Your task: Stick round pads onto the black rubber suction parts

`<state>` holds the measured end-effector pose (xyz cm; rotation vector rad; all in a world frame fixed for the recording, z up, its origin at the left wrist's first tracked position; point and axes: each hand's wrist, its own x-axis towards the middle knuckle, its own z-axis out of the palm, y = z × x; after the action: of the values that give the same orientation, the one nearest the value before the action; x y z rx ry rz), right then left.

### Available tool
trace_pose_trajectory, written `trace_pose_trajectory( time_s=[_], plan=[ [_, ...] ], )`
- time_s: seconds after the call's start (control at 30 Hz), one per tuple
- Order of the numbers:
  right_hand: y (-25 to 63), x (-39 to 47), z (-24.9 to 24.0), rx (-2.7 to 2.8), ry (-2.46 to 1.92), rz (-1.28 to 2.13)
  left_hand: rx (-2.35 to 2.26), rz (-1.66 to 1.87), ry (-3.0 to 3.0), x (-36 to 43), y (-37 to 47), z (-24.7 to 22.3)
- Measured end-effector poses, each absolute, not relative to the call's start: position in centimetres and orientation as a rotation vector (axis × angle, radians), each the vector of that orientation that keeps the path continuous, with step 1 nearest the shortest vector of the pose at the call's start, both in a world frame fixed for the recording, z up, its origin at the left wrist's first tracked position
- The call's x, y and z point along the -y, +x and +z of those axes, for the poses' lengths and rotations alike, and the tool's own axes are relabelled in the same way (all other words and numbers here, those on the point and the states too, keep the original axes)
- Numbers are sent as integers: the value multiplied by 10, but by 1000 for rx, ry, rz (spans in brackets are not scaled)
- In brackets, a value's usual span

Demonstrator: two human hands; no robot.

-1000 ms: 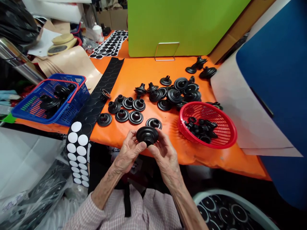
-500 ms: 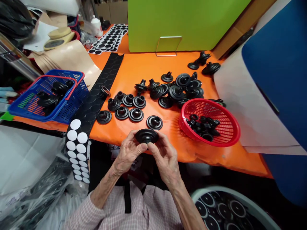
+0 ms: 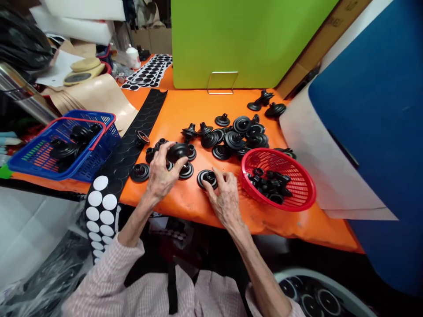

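Observation:
My left hand (image 3: 164, 171) grips a black stemmed disc (image 3: 179, 151), its domed side turned up, above a cluster of similar discs on the orange table. The hand hides part of that cluster. My right hand (image 3: 224, 193) has thumb and fingertips around the rim of another stemmed disc (image 3: 207, 179), which sits stem up near the front edge. To the left, one more disc (image 3: 140, 172) stands stem up. A heap of such black pieces (image 3: 235, 140) lies farther back.
A red basket (image 3: 312, 190) with small black fittings stands at the right. On the left are a blue basket (image 3: 77, 164) of black parts and a black strip (image 3: 145, 115) with white round stickers (image 3: 109, 202). A green board (image 3: 251, 44) rises behind; a pale bucket (image 3: 307, 274) is below right.
The disc that both hands held has moved forward and left in my left hand. My right hand has left it and reached the disc near the front edge. The view has shifted slightly.

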<state>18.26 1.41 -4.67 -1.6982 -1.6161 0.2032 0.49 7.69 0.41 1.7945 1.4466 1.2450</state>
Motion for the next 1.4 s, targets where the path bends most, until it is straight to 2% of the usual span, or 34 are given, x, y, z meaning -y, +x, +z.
trace_pose_trajectory(
  time_s=[0.17, 0.23, 0.37, 0.5, 0.6, 0.7, 0.87, 1.2, 1.4],
  plan=[
    [187, -15, -48, 1590, -1610, 224, -1769, 1294, 1972, -90, 3, 13],
    [186, -8, -42, 1523, -1543, 235, -1649, 1257, 1878, -70, 10, 13],
    [181, 10, -22, 1612, -1411, 268, -1086, 848, 1255, -28, 30, 3],
    [174, 25, -11, 1488, -1341, 615, -768, 846, 849, -12, 36, -7],
    [169, 32, -12, 1152, -1292, 988, -695, 877, 853, -7, 32, -10],
    [163, 36, -13, 990, -1216, 1159, -668, 895, 880, -3, 29, -11],
    [156, 40, -11, 949, -1150, 1184, -702, 936, 937, 2, 31, -11],
    [155, 40, -12, 1078, -1283, 1118, -914, 1018, 1042, 17, 33, -11],
    [158, 32, -23, 1114, -1357, 998, -835, 920, 910, 3, 39, -17]
  ],
)
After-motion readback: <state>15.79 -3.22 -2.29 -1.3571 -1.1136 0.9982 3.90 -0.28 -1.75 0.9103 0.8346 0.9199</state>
